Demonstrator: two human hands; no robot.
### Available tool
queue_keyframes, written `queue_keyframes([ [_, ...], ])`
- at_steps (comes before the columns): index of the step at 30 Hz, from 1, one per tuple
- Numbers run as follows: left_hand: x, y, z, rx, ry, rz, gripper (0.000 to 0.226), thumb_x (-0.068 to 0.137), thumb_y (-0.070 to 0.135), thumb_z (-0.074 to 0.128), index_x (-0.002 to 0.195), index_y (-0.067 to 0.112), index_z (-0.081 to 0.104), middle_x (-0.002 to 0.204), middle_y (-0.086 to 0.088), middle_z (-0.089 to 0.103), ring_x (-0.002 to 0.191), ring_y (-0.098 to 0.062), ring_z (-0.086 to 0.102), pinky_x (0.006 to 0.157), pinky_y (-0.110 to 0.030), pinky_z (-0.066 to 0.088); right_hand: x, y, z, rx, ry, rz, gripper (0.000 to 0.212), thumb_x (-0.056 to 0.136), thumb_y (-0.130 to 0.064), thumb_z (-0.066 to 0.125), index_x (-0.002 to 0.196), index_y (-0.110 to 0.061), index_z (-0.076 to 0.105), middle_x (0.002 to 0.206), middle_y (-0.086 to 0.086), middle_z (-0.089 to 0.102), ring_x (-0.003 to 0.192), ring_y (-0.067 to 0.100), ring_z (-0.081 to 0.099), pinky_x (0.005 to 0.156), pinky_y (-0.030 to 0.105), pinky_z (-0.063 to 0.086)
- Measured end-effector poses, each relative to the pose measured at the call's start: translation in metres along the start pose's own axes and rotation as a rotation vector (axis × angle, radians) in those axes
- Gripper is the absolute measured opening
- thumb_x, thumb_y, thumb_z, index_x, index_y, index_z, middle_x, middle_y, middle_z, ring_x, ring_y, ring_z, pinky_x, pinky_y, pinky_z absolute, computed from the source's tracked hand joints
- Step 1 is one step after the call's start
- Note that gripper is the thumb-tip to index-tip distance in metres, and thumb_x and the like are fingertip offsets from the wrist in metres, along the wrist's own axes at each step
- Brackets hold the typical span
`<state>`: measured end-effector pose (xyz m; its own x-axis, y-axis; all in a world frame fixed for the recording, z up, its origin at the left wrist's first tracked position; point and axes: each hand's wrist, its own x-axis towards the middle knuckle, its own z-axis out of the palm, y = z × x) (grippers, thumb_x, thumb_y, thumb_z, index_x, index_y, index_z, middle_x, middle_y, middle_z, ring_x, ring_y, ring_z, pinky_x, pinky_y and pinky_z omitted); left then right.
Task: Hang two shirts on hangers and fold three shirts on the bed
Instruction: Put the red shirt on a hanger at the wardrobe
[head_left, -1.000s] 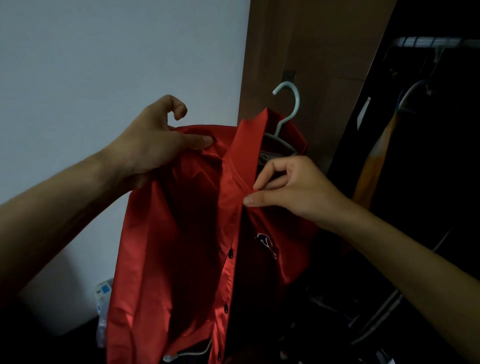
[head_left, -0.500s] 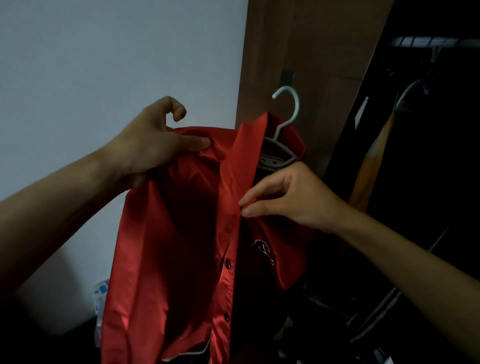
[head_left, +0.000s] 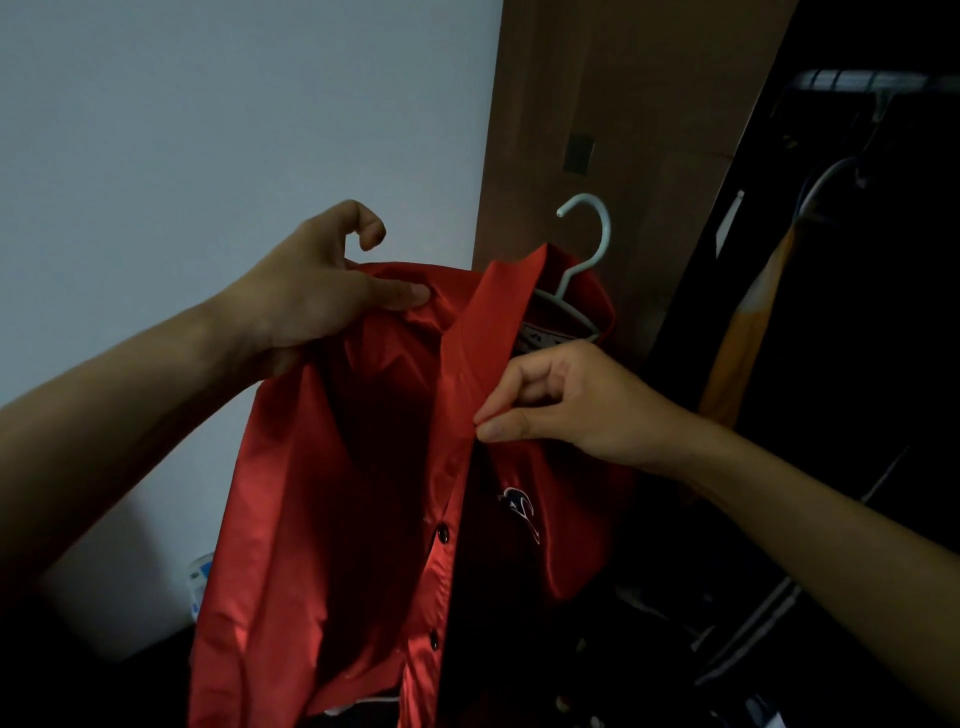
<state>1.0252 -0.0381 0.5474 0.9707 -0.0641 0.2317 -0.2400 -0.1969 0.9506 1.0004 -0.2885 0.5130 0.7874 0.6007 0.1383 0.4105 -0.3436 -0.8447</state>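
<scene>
My right hand pinches the front edge of the red shirt between thumb and first finger. My left hand holds the shirt's shoulder, thumb flat on top, first finger curled up and free. The shirt is already on the white hanger, up in the air in front of me.

The cloth looks shiny and slippery, so I think it could slide off the hanger if I pull the edge too hard. The hook hangs on nothing yet; if I let go, it all drops.

Behind is a pale wall, a brown wardrobe side, and a dark closet with a rail and an orange garment.
</scene>
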Motion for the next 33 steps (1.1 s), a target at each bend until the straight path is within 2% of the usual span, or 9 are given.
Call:
queue_keyframes([
  [7,0.0,-0.003,0.001,0.065,0.016,-0.003,0.046,0.081,0.014,0.084,0.088,0.027,0.04,0.047,0.004,0.044,0.038,-0.014,0.034,0.043,-0.022,0.031,-0.001,-0.001,0.003,0.018,-0.004,-0.006,0.012,0.082,-0.005,0.077,0.094,-0.003,0.075,0.095,0.006,0.078,0.093,0.014,0.074,0.085,0.02,0.055],
  [11,0.0,-0.006,-0.001,0.024,0.004,-0.013,0.045,0.081,0.013,0.084,0.088,0.027,0.042,0.056,-0.004,0.044,0.051,-0.019,0.037,0.054,-0.029,0.031,-0.002,0.002,0.001,0.015,0.037,-0.015,0.014,0.081,-0.007,0.078,0.094,-0.004,0.076,0.09,0.006,0.079,0.088,0.016,0.076,0.082,0.019,0.056],
  [15,0.0,-0.008,-0.001,0.045,-0.01,-0.013,0.049,0.077,0.018,0.088,0.086,0.028,0.041,0.06,-0.007,0.04,0.054,-0.018,0.033,0.055,-0.029,0.027,-0.003,0.002,0.0,0.0,0.037,-0.022,0.016,0.08,-0.006,0.079,0.095,-0.002,0.077,0.087,0.006,0.079,0.085,0.016,0.077,0.08,0.018,0.056],
  [19,-0.001,-0.008,0.002,0.041,-0.033,0.011,0.048,0.075,0.021,0.089,0.081,0.03,0.042,0.064,-0.009,0.041,0.06,-0.021,0.033,0.056,-0.03,0.026,-0.001,0.006,0.002,0.011,0.093,-0.029,0.018,0.079,-0.008,0.081,0.094,0.0,0.076,0.085,0.01,0.079,0.084,0.022,0.077,0.083,0.024,0.059],
  [25,-0.002,-0.005,-0.003,0.026,-0.03,0.04,0.042,0.083,0.009,0.081,0.083,0.025,0.042,0.067,-0.016,0.055,0.051,-0.02,0.045,0.045,-0.021,0.039,-0.007,-0.003,-0.021,-0.167,0.081,0.035,0.031,0.068,-0.016,0.089,0.089,-0.014,0.066,0.087,0.005,0.077,0.081,0.019,0.076,0.074,0.026,0.06],
  [27,-0.004,-0.001,-0.007,-0.023,-0.048,0.07,0.039,0.085,0.007,0.078,0.086,0.024,0.043,0.081,-0.019,0.059,0.049,-0.017,0.048,0.044,-0.017,0.041,-0.007,-0.006,-0.052,-0.139,0.255,0.042,0.033,0.069,-0.024,0.085,0.09,-0.012,0.062,0.09,0.009,0.077,0.082,0.021,0.076,0.075,0.029,0.061],
  [30,-0.003,0.005,-0.006,0.012,-0.111,0.156,0.032,0.08,0.019,0.08,0.093,0.022,0.051,0.066,-0.014,0.054,0.048,-0.013,0.046,0.048,-0.018,0.039,0.007,0.001,-0.093,-0.112,0.699,0.036,0.037,0.083,-0.038,0.076,0.109,-0.018,0.059,0.097,0.004,0.074,0.085,0.014,0.074,0.072,0.028,0.06],
  [32,-0.001,0.011,0.0,0.057,-0.147,0.204,0.028,0.079,0.024,0.08,0.098,0.018,0.06,0.061,-0.006,0.057,0.05,-0.011,0.051,0.052,-0.016,0.043,0.02,0.009,-0.104,-0.169,0.758,-0.001,0.036,0.092,-0.043,0.066,0.119,-0.022,0.058,0.102,-0.003,0.071,0.089,0.006,0.07,0.076,0.024,0.055],
  [33,-0.001,0.014,0.002,0.079,-0.157,0.222,0.024,0.081,0.024,0.078,0.101,0.016,0.065,0.063,-0.003,0.064,0.054,-0.01,0.058,0.057,-0.015,0.048,0.024,0.011,-0.107,-0.183,0.752,-0.025,0.03,0.096,-0.043,0.06,0.115,-0.02,0.064,0.099,-0.001,0.072,0.088,0.007,0.07,0.075,0.024,0.053],
])
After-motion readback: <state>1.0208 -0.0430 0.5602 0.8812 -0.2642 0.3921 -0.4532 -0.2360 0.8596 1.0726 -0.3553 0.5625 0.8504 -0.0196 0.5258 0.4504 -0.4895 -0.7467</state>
